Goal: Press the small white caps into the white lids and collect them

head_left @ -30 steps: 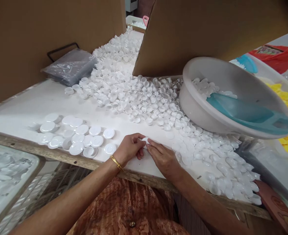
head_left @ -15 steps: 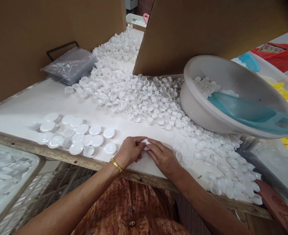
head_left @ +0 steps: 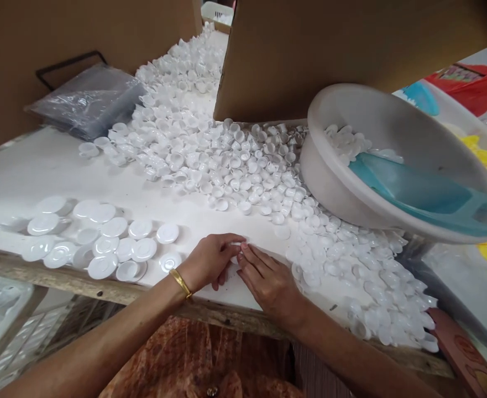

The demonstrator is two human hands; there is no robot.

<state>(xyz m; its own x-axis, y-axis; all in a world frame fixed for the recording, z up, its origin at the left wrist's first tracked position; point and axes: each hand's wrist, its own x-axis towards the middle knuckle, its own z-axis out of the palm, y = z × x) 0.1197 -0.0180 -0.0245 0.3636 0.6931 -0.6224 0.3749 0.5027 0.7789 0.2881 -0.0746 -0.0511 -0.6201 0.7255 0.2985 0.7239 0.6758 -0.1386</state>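
Observation:
My left hand [head_left: 213, 257], with a gold bangle at the wrist, meets my right hand [head_left: 270, 282] just above the white tabletop near its front edge. Fingertips of both hands are pinched together around a small white plastic piece [head_left: 239, 256], nearly all of it covered by the fingers. To the left of my hands lies a loose group of small white saucers [head_left: 114, 227], several set over little cups. A broad heap of tiny white cups [head_left: 226, 160] spreads beyond my hands. Thin white discs [head_left: 321, 254] are scattered close by my right hand.
A grey-white basin [head_left: 334, 188] holding a blue scoop [head_left: 417, 182] leans at the right. Cardboard panels [head_left: 309, 55] stand at the back. A stack of clear plastic bags [head_left: 89, 99] lies at the back left. Below the wooden table edge [head_left: 114, 293], a crate [head_left: 6, 320] contains white pieces.
The view has shifted to the right and slightly closer. My hands stay together, and the white piece between the fingertips, visible before, is now mostly hidden.

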